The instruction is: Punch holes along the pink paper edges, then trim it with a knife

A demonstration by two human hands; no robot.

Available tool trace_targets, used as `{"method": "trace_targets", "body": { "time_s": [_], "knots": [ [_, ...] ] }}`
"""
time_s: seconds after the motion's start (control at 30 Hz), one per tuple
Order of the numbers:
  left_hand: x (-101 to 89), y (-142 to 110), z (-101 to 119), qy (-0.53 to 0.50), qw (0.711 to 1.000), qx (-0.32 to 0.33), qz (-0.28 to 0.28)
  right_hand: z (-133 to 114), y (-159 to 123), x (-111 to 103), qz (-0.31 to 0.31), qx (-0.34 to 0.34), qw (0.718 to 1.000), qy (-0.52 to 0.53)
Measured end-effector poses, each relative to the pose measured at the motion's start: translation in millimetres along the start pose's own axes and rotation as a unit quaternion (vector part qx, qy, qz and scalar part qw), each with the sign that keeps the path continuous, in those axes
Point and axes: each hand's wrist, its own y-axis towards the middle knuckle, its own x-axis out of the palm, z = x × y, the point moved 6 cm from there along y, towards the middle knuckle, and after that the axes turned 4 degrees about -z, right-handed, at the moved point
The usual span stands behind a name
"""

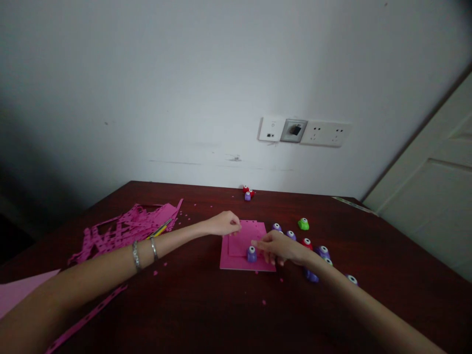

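Loose pink sheets and a small purple piece at risk of being nudged

Two pink paper sheets are stacked on the dark red-brown wooden desk [191, 314]: a smaller pink rectangular sheet [241, 241] on a larger pink sheet [225, 263]. A small rounded purple plastic piece with a white round top [251, 254] is stood upright near their lower edge. The left hand [223, 223] is held at the upper left of the sheets, fingertips drawn together; whether anything is pinched cannot be told. The right hand [280, 244] is held just beside the purple piece, thumb and forefinger nearly closed, other fingers curled; contact with the piece is unclear.

Main risk: the smaller sheet could be slid or skewed on the larger one if it is brushed by either hand, since no clamp or weight is seen at its edges besides the piece. The purple piece could be tipped by a sideways knock from the right fingertips, being small and smooth. The red plastic piece [307, 243] and its neighbours could be bumped by the right forearm [342, 280], as they are crowded around it. Pink paper bits [264, 302] could be swept under the sheets. The pink perforated paper strips [129, 226] could be snagged by the silver bracelets [136, 255] if the left arm is pulled back low.
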Motion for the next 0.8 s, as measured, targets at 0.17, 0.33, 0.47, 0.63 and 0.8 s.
{"method": "trace_targets", "body": {
  "time_s": [0.17,0.33,0.47,0.63,0.8],
  "knots": [
    [14.4,-7,-5,0.001,0.999,0.002,-0.046,-2,-2,8,-0.017,0.028,0.999,0.038],
    [14.7,-7,-4,0.021,0.999,0.009,-0.045,-4,1,10,-0.005,0.046,0.999,0.007],
    [15.0,-5,-3,0.028,0.998,0.014,-0.049,-3,10,9,-0.003,0.03,0.998,-0.051],
    [15.7,-4,-2,0.051,0.998,0.02,-0.044,-9,15,11,0.001,-0.018,0.996,-0.083],
    [9.7,-5,3,0.032,0.999,0.023,-0.022,-9,14,6,0.002,-0.016,0.995,-0.101]
  ]
}}
